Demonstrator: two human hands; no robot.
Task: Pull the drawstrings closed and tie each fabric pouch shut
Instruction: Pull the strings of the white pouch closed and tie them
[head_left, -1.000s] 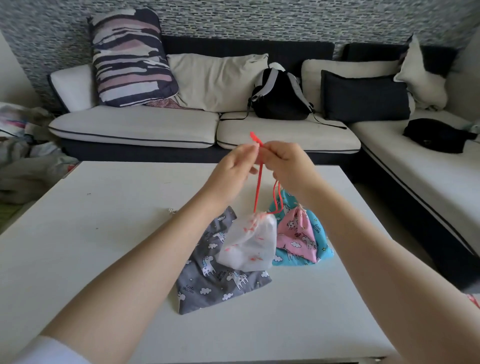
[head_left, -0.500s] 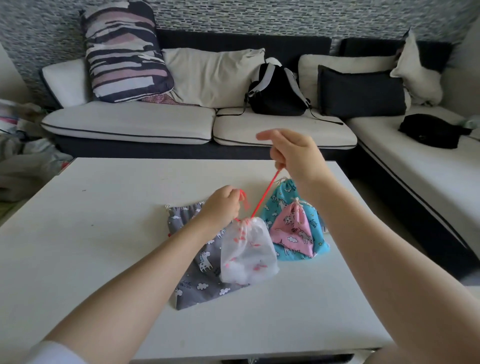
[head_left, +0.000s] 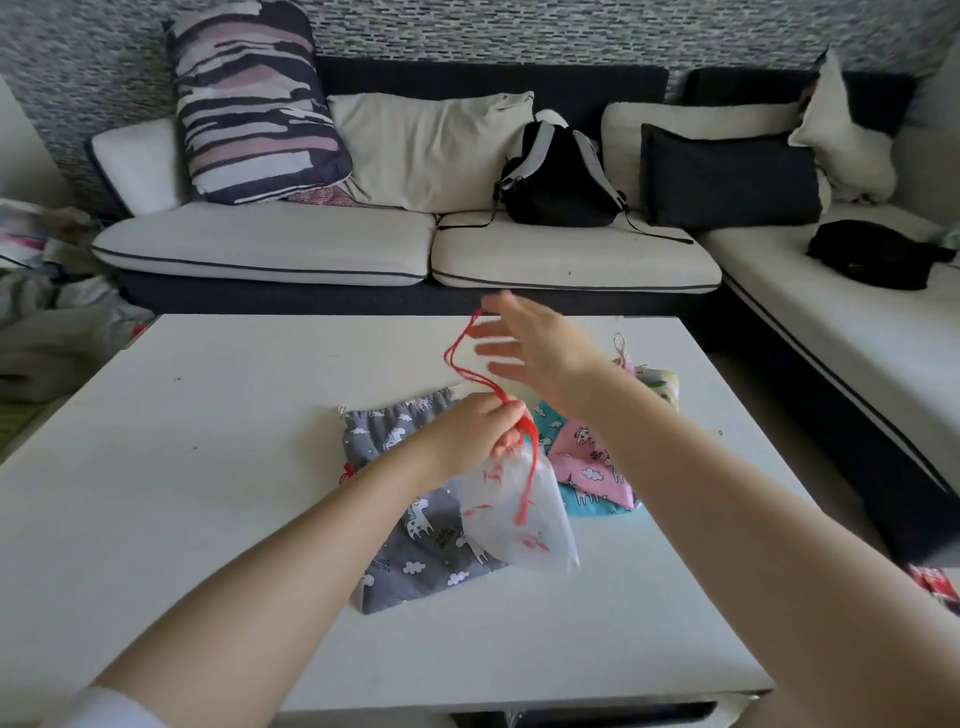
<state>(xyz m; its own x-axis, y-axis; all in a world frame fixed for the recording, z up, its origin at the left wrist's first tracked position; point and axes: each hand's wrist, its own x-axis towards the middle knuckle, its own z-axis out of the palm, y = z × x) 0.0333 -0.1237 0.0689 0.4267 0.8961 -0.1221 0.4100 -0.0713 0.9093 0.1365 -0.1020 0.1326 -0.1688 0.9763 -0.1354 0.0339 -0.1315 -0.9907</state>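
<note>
White table beneath, my left hand pinches the white pouch neck while my right hand, fingers spread, loops the red drawstring just above; I should keep it taut.

The only lettering in view is on the grey pouch with white unicorns and clouds, lying on the worktop: small dark words printed among the animals, one patch near the middle and another low down beside a cloud. The lower one appears to read "little unicorn", but the print is too small and blurred to be sure; nothing else carries readable text
</note>
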